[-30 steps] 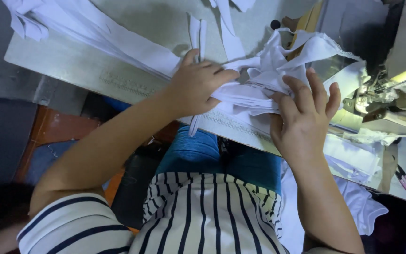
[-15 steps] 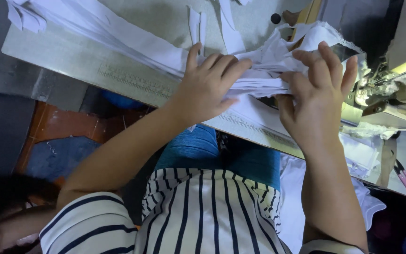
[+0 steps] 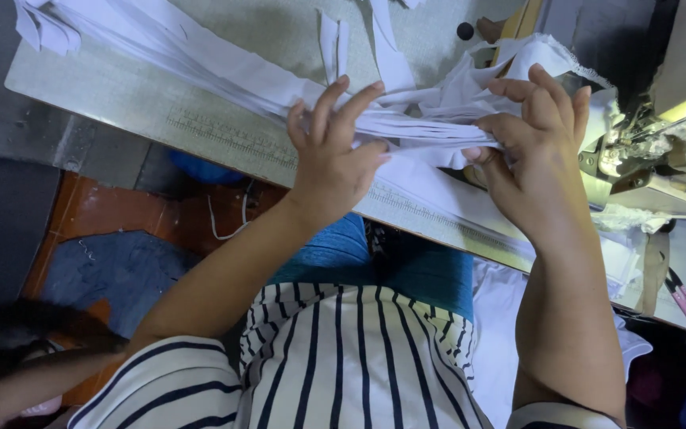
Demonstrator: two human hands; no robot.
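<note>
Both grips are closing on the white fabric strips: left hand flattening, right hand pinching; edges want keeping level.

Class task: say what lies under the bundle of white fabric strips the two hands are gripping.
Under the white fabric strips lies the sewing table, its ruler edge showing. The tabletop directly beneath is covered by cloth.

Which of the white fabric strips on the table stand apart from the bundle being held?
The two short white fabric strips, lying side by side beyond the left hand, separate from the bundle.
</note>
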